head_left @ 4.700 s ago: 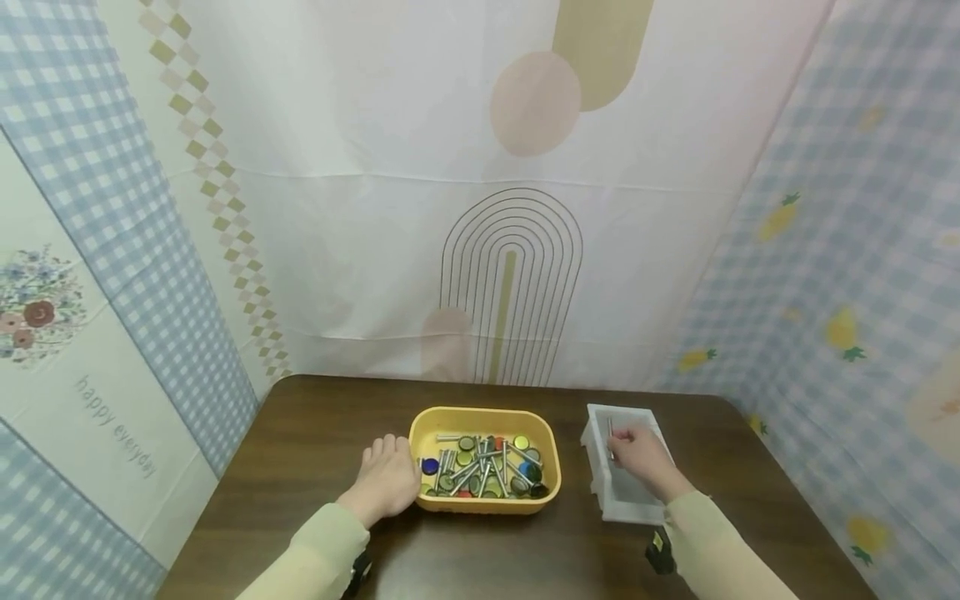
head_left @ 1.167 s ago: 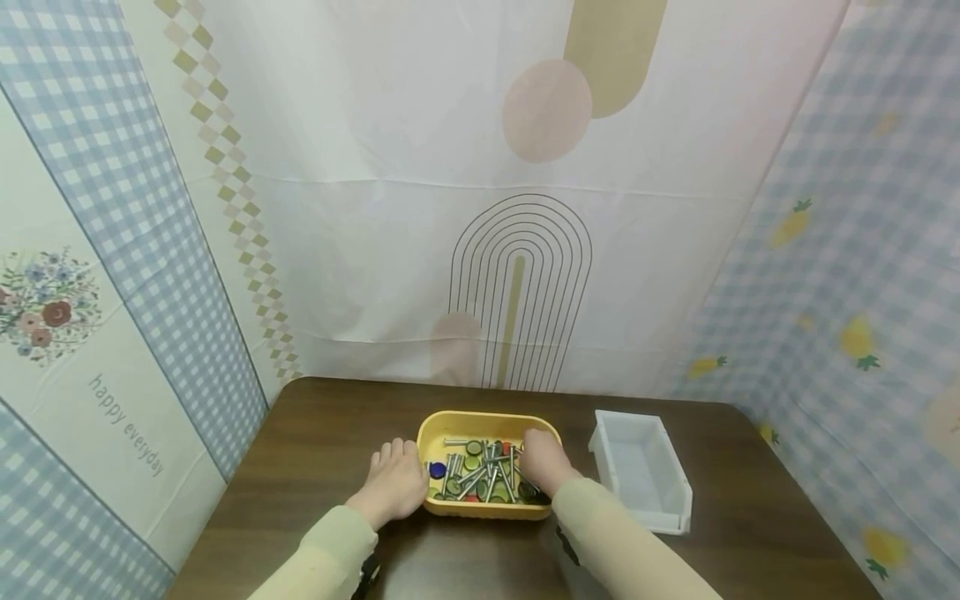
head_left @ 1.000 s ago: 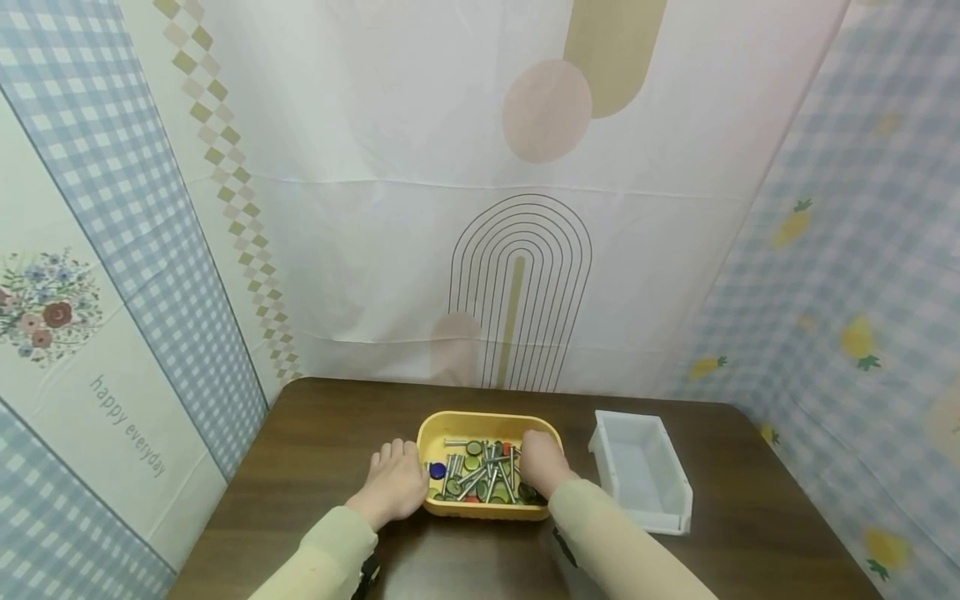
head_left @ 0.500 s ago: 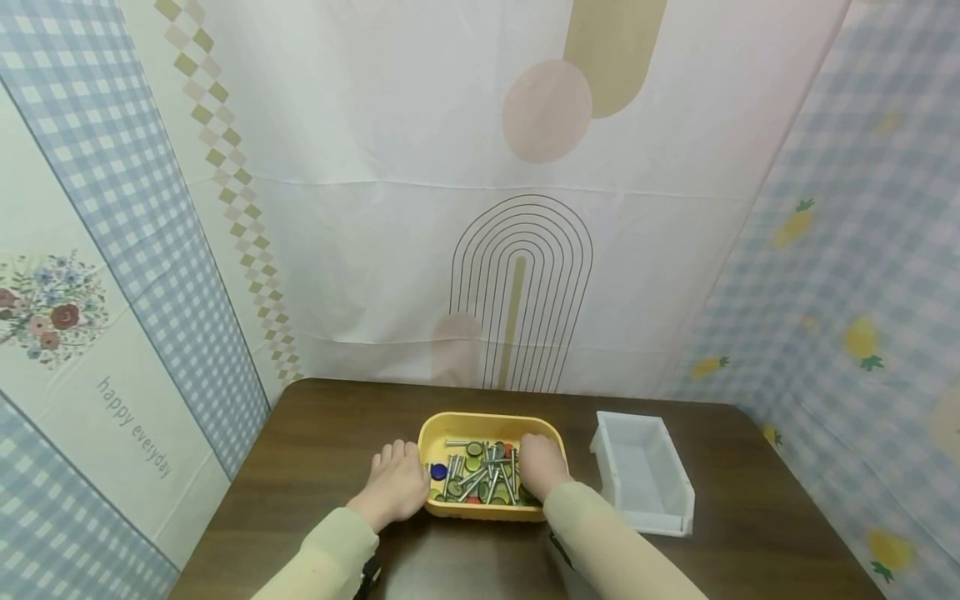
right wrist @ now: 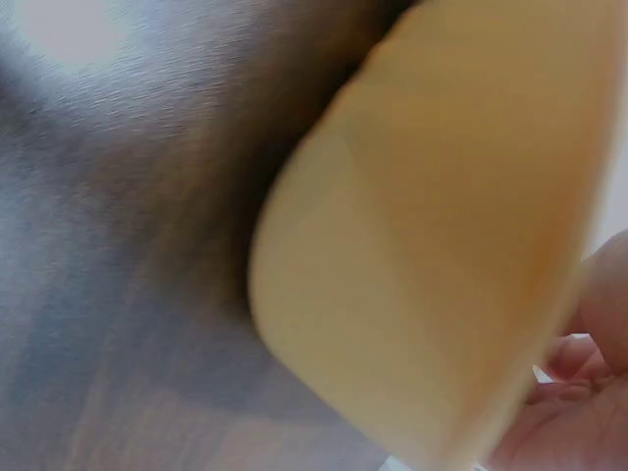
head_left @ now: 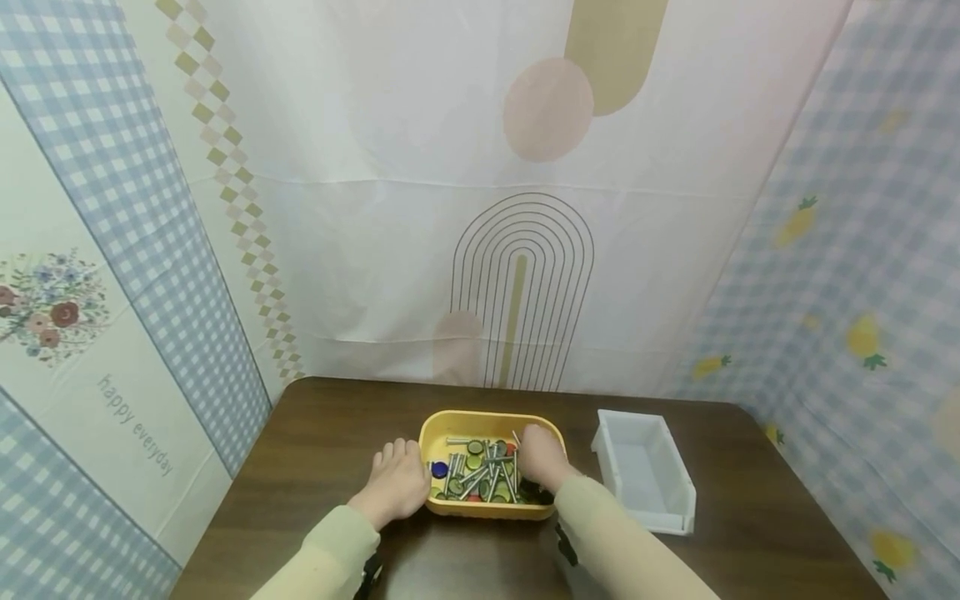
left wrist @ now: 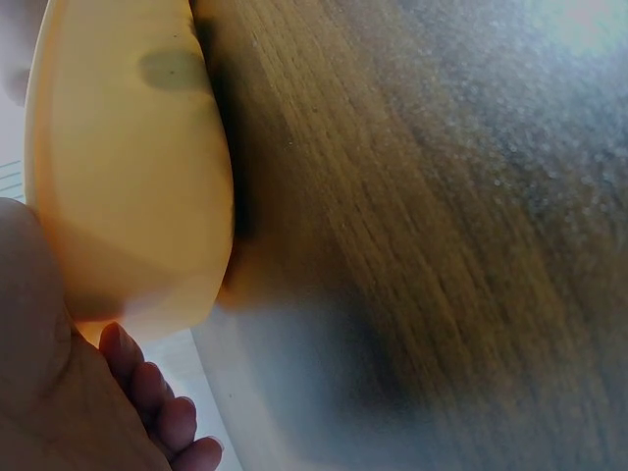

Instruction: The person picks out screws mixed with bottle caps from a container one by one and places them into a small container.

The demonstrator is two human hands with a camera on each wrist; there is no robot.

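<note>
A yellow plastic tub (head_left: 491, 510) stands on the table, holding a jumble of silver bolts (head_left: 456, 463) and bottle caps in green, blue and red. At its left end my left hand (head_left: 397, 482) holds the rim; the left wrist view has the thumb side over the tub wall (left wrist: 137, 196) and the fingers outside. My right hand (head_left: 545, 458) reaches into the tub's right side, its fingertips mostly hidden. One thin silver bolt (head_left: 516, 437) sticks out beside those fingers and appears pinched in them. The right wrist view is blurred, with the hand (right wrist: 579, 402) partly behind the tub wall.
Right of the tub stands a white plastic bin (head_left: 648, 467), low at its near end. The right forearm passes close to that bin's near left corner. The brown wooden table (head_left: 337, 425) ends at a hanging cloth (head_left: 375, 275) behind, with more cloth on both sides.
My right hand moved from the white bin, where it held a bolt, into the yellow tub. It has just lifted slightly, and a bolt now shows at its fingers. The left hand stays at the rim.
</note>
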